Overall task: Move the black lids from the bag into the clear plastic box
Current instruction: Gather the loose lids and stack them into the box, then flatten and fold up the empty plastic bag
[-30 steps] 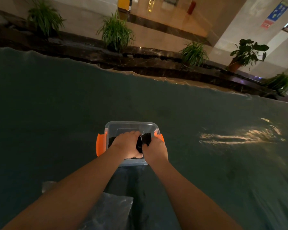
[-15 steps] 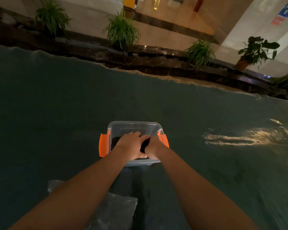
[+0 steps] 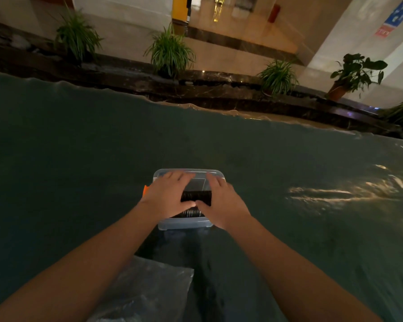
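Note:
The clear plastic box [image 3: 184, 223] stands on the dark green table cloth in front of me. A row of black lids [image 3: 196, 195] on edge lies inside it and shows between my hands. My left hand [image 3: 170, 194] lies flat over the box's left half, fingers spread toward the far rim. My right hand [image 3: 221, 201] lies the same way over the right half. The thumbs nearly touch above the lids. An orange latch [image 3: 145, 189] peeks out by my left hand; the right latch is hidden. The clear plastic bag [image 3: 147, 289] lies crumpled near me, its contents unclear.
The green cloth [image 3: 79, 159] covers the whole table, with a bright glare patch [image 3: 340, 194] at the right. Beyond the far edge runs a dark stone ledge [image 3: 219, 89] with several potted plants [image 3: 170, 52].
Both hands were closed together over the lids in the box. They have now flattened out, with fingers stretched toward the far rim. The view has shifted slightly.

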Tool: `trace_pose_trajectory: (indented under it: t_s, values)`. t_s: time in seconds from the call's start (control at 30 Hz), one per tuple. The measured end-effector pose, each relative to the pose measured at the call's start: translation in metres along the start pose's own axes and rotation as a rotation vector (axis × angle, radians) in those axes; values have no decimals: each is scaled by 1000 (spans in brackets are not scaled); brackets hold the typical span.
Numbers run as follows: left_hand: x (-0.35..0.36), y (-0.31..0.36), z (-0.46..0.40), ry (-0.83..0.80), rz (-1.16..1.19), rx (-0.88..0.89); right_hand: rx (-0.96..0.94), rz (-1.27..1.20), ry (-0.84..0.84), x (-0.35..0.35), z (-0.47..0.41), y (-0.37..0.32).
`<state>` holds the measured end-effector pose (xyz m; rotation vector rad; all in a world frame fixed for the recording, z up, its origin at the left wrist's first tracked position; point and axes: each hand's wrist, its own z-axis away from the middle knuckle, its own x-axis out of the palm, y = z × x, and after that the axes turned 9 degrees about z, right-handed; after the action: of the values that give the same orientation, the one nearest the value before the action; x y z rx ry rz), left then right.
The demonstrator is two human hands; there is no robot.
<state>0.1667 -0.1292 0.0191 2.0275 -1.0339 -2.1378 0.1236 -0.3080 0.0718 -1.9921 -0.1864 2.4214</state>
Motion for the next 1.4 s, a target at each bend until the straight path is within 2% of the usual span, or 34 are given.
trace_pose_trajectory:
  t_s: [0.1,0.33,0.67,0.83,1.17,1.4]
  values:
    - [-26,-2,25,38,-30,-20,-79,133,110,-6,18,-5]
    - [-77,-9,94,105,-77,-76,-111,232,208,-16,63,-37]
    - [-104,2,206,180,-178,-247,-156,201,354,-7,135,-80]
    - [-99,18,249,191,-204,-316,-204,151,351,4,160,-86]
    - [-63,13,292,29,-290,-308,-201,69,261,44,195,-104]
    - [-25,-18,274,-124,-260,-148,-104,-9,191,94,182,-136]
